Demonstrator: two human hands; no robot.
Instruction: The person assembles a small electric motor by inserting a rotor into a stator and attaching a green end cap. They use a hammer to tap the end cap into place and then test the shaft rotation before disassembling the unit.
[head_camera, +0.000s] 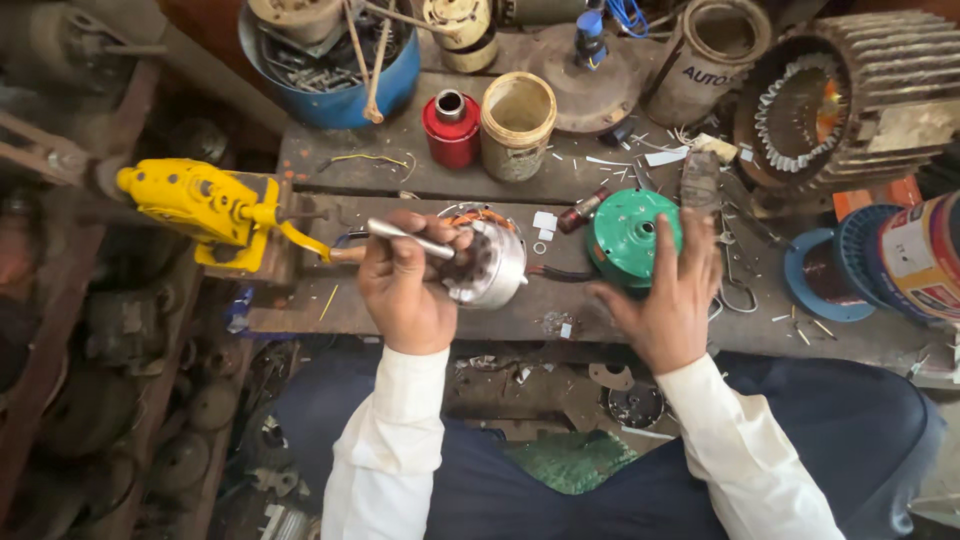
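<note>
Steel motor stator (487, 262) being steadied by left hand (405, 285), clamped on it and a metal rod (408, 238) | right hand (668, 300) spread, pressing green end cover (628, 235) onto surface (420, 165)

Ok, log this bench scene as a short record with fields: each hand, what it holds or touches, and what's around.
view: head camera, looking down at a cluttered workbench
left hand: grips a metal rod and holds a silver motor part, lifted off the bench
right hand: fingers spread, resting on a green cover
bench: dark worn wood, strewn with scraps
behind: red can, cream tub, blue bowl of parts
left edge: yellow tool
right edge: finned motor housing, blue spool
</note>
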